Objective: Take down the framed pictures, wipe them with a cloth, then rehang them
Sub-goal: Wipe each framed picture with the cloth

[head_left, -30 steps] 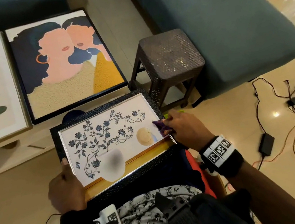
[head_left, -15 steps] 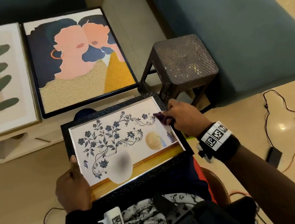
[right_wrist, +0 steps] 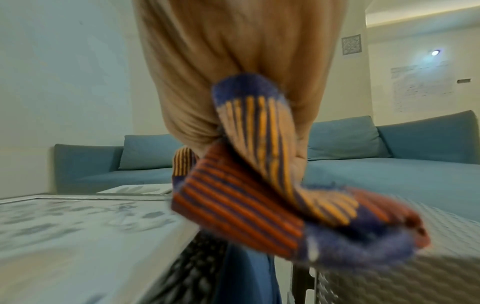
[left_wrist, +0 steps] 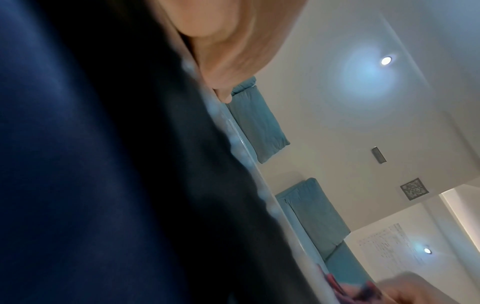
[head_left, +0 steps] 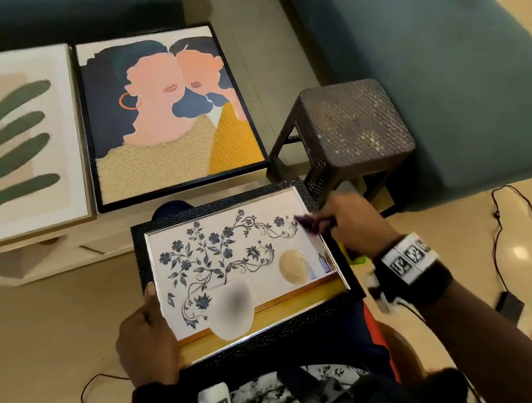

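No readable words, brands or numbers are showing anywhere; only black-and-white square code tags are appearing on the wristbands [head_left: 408,256], and a similar patterned code sign [right_wrist: 351,44] is hanging on the far wall, too blurred to make out.
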